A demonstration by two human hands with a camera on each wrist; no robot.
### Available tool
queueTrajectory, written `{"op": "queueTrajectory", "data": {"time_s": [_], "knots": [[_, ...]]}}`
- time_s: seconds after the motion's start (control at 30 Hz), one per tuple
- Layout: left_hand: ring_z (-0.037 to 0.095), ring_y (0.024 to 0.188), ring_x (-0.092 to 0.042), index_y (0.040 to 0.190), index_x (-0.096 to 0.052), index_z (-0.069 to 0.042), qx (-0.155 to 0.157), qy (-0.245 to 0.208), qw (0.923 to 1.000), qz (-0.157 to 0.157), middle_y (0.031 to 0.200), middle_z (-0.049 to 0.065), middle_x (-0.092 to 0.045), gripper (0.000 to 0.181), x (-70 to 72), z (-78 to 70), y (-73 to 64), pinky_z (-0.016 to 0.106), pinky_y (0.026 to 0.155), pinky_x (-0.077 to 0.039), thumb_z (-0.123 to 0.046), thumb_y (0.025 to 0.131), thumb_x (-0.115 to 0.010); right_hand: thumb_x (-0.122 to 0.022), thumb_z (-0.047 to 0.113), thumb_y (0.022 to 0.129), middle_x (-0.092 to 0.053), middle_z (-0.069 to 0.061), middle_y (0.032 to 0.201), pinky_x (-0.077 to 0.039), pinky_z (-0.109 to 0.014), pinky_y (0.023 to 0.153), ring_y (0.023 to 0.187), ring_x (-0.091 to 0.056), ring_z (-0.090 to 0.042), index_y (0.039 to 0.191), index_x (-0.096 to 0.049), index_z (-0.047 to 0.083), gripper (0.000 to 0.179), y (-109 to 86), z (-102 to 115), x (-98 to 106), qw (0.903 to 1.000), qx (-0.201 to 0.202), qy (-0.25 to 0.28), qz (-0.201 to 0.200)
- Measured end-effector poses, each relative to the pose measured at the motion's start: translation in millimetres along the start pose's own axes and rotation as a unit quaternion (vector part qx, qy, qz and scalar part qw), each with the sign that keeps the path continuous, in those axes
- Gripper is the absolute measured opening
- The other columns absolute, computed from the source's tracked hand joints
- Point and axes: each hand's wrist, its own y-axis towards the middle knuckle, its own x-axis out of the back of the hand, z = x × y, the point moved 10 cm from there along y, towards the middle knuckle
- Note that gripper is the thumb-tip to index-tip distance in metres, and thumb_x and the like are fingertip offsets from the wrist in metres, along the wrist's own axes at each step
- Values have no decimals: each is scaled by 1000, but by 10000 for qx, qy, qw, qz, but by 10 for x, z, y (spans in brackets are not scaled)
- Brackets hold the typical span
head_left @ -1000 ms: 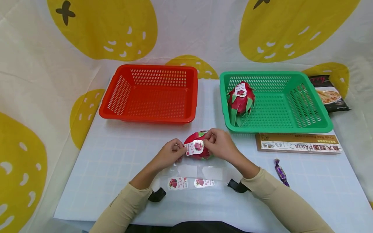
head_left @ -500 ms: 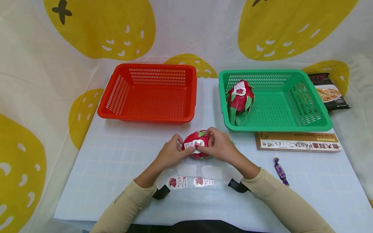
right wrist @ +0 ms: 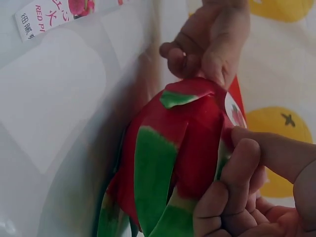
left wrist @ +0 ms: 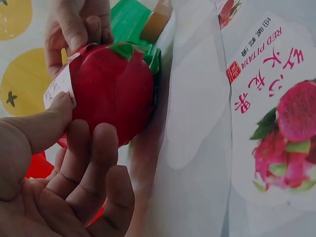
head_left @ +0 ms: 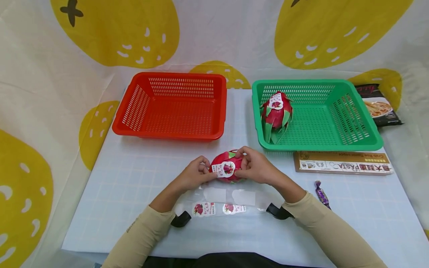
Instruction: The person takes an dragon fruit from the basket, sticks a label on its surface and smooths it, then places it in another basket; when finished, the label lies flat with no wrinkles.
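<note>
A red dragon fruit (head_left: 220, 158) with green scales lies on the table between my hands. A white printed sticker (head_left: 223, 169) lies against its near side. My left hand (head_left: 194, 174) holds the fruit's left end, the thumb on the sticker's edge and the other fingers curled beside the skin. My right hand (head_left: 257, 168) grips the other end, its thumb at the sticker's right edge. In the right wrist view, green scales (right wrist: 154, 170) hang from the fruit. Just in front lies a clear sticker sheet (head_left: 261, 197) bearing dragon fruit stickers (head_left: 203, 209).
A red basket (head_left: 169, 134) stands back left. The green basket (head_left: 321, 147) at back right holds another stickered dragon fruit (head_left: 276, 119). Beside it are a pasta box (head_left: 345, 163), a black food packet (head_left: 378, 106) and a purple wrapped candy (head_left: 322, 195).
Both thumbs came together over the middle of the sticker, then moved apart to its two edges. The sticker went from being held at the fruit to lying against its skin.
</note>
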Motion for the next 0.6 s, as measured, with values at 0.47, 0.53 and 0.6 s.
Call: {"op": "queueTrajectory", "data": {"time_s": [0.47, 0.53, 0.6], "knots": [[24, 71, -58, 113, -44, -4, -192, -324, 9989, 268, 86, 18, -63, 38, 88, -19, -87, 28, 68, -50, -16, 86, -68, -91, 29, 53, -40, -9, 137, -55, -42, 81, 128, -34, -25, 140, -39, 20, 102, -60, 297, -85, 9631, 987, -2460, -471], [27, 73, -58, 114, -43, -3, -285, -504, 9980, 253, 87, 22, -62, 36, 97, -56, -98, 29, 70, -51, -17, 89, -64, -92, 30, 51, -36, -10, 143, -52, -45, 87, 132, -31, -27, 144, -34, 22, 110, -3, 267, -147, 9531, 1060, -2825, -224], [29, 75, -59, 115, -44, -2, -372, -742, 9963, 218, 85, 21, -61, 32, 107, -108, -113, 30, 71, -53, -18, 92, -60, -92, 28, 52, -38, -11, 142, -50, -46, 91, 131, -33, -27, 146, -32, 22, 112, 51, 218, -193, 9474, 1135, -2994, 6]]}}
